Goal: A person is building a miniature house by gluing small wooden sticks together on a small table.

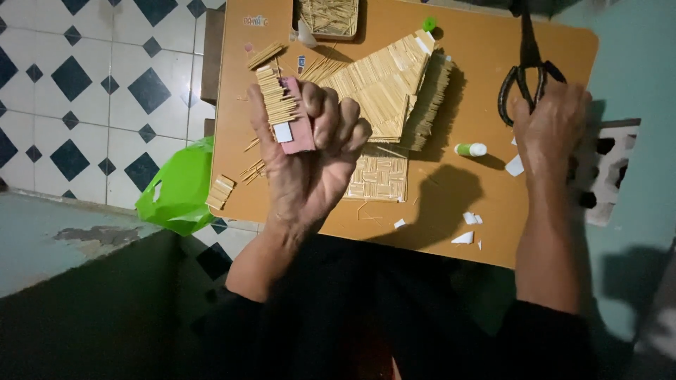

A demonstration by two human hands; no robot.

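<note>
Left hand point(310, 151) raised above the table's point(479, 211) near edge, fingers closed around a pink card point(299, 127) faced with a row of sticks point(276, 98). Farther back, right hand point(549, 127) grips black scissors point(527, 67); stick-built roof panels point(384, 84) lie between them.

Looks like a home craft corner, not a workshop. Small orange-brown wooden surface point(486, 56) stands on a white floor with dark diamond tiles point(105, 84), next to a worn teal painted wall point(634, 63). On the surface: stacked panels of glued pale wooden sticks point(384, 84), a shallow tray of loose sticks point(327, 17), black metal scissors point(528, 63), a green-capped glue stick point(470, 149), white paper scraps point(468, 229).
</note>
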